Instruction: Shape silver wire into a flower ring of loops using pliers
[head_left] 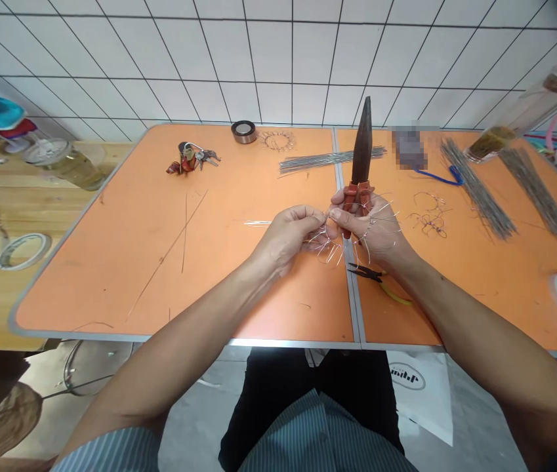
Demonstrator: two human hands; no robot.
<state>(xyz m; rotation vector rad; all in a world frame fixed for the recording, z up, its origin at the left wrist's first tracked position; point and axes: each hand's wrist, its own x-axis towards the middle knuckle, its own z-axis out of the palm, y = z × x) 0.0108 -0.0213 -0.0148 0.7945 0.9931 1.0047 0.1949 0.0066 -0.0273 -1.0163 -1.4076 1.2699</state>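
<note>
Over the middle of the orange table, my two hands meet at a piece of thin silvery wire bent into a ring of loops (pixel 330 251). My left hand (pixel 292 233) pinches the wire between thumb and fingertips. My right hand (pixel 374 226) has its thumb and index finger on the same wire, and loose wire ends stick out around it. That hand also grips dark-bladed shears (pixel 363 141) by their red handles, the closed blades pointing up and away. Just below it lie small pliers (pixel 367 272) with yellow handles, partly covered by my right wrist.
Straight wire bundles (pixel 308 161) lie at the back, with more bundles (pixel 479 190) at the right. A tape roll (pixel 243 132), keys (pixel 199 156) and a finished-looking wire ring (pixel 277 140) are near the wall. Tangled wire (pixel 430 223) sits right of my hand; a glass jar (pixel 495 134) stands behind.
</note>
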